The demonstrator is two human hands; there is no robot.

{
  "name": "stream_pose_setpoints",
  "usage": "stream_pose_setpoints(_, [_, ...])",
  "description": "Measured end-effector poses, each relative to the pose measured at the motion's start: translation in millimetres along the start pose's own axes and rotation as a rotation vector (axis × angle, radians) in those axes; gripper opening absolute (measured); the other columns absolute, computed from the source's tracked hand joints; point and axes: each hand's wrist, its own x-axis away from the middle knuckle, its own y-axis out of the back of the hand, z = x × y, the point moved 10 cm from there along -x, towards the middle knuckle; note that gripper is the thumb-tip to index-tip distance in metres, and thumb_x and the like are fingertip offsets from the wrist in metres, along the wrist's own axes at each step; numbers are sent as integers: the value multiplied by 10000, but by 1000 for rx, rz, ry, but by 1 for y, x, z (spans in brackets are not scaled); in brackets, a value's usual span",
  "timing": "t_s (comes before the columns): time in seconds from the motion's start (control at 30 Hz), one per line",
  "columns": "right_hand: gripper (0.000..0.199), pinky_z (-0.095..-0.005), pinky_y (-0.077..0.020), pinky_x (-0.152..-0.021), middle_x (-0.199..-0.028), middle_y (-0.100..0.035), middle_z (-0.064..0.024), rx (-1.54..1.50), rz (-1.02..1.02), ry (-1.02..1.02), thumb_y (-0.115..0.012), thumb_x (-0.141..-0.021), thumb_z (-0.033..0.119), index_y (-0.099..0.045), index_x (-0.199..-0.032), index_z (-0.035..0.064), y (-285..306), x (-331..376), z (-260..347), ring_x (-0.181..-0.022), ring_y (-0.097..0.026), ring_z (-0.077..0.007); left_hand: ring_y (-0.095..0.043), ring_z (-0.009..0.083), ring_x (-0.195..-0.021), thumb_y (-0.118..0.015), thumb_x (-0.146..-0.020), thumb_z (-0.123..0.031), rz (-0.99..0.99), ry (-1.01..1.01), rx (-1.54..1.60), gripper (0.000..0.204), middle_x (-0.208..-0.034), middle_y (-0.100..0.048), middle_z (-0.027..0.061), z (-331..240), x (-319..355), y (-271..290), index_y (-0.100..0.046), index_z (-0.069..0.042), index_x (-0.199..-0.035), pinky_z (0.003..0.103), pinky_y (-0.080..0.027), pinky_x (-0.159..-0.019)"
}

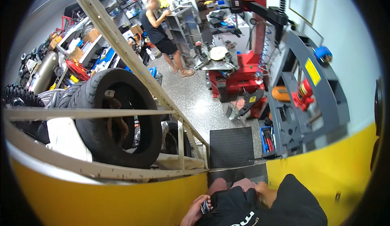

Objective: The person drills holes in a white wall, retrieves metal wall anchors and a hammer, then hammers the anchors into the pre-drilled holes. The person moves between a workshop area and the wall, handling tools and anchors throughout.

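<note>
At the lower edge, beside my black shirt, my left hand is closed around a small bundle of dark, shiny metal pieces. Their exact kind is too small to make out. Bare skin that looks like my right hand or forearm shows in front of my body, close to the black sleeve. Its fingers are hidden, so whether it holds anything does not show. Below me are dark steps between yellow side panels.
Left of me, a metal railing borders large tyres. A black ribbed mat lies on the speckled floor. Farther off stands a red tyre-changing machine; right, a grey rack holds a red bottle jack. Another person stands at a metal shelf unit.
</note>
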Motion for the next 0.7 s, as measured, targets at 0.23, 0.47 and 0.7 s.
stream_pose_setpoints(0.23, [297,-441,-580,-848,-957,-762,-185,-220,268,-4,-731,-837,321,-783,-939,47,7,-67,-23,-931,-729,-373,-421,98,-530,-590,-1083,-339,89,97,175,326,-655,-412,-38,-73,-86,-70,-491,-153,-834,297,-423,-546])
stream_pose_setpoints(0.47, [209,-441,-575,-815,-926,-759,-159,-347,135,-89,-719,-853,267,-778,-925,80,57,-194,76,-886,-725,-349,-650,195,-738,-661,-1042,-202,-60,13,102,164,-880,-633,58,-170,-226,-93,-633,-46,-1083,361,-570,-664])
stream_pose_setpoints(0.7, [126,-442,-571,-782,-895,-756,-134,-505,-715,292,-707,-870,212,-773,-911,112,195,-445,255,-841,-721,-325,-594,153,-693,-596,-1073,-183,266,-33,10,172,-877,-638,46,-293,-374,-156,-624,-55,-1184,296,-498,-599])
